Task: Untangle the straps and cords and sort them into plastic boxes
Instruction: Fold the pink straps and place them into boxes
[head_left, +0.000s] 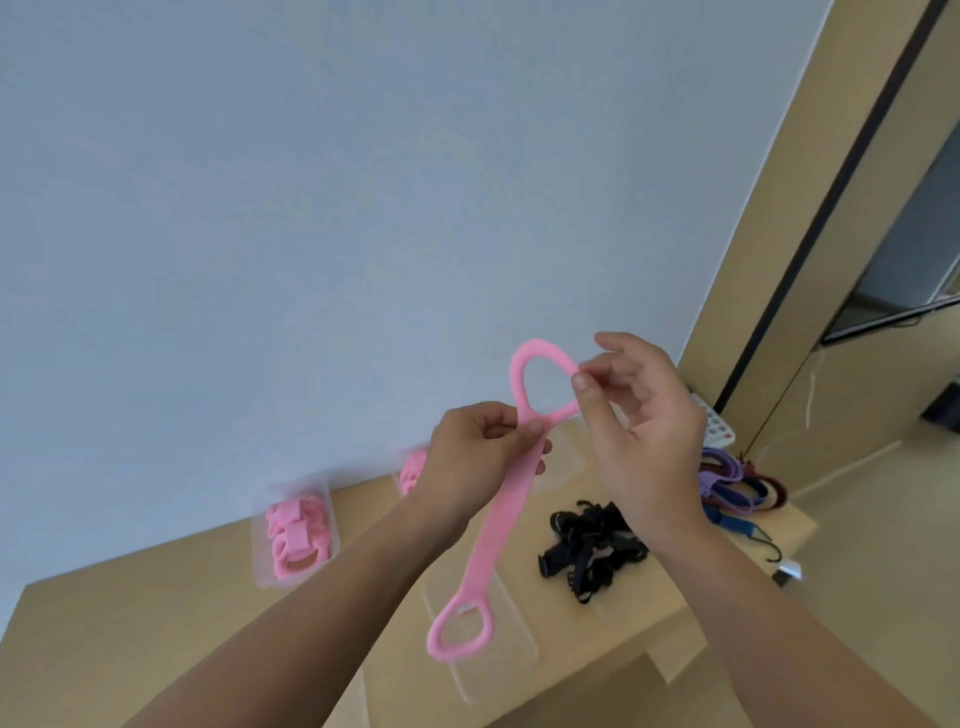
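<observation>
Strap (503, 514): crossing hidden inside left hand (480, 447).
Far box (402, 462): mostly behind left hand.
Black tangle (587, 551): edge behind right wrist (670, 530).
Keypad (719, 426): half behind right hand (644, 415), blurred.
Screen (904, 249): cut by right edge.

A plain pale blue-grey wall (311, 208) fills most of the view, evenly lit and free of hard shadows. Below it lies a light tan wooden worktop (130, 639), its far edge meeting the wall, with a lower tan surface (597, 696) at its near right. To the right rises a beige panel (769, 249) crossed by a dark strip (852, 171), next to a dark-framed glassy pane (909, 270). A thin cord (809, 384) hangs below the pane.
</observation>
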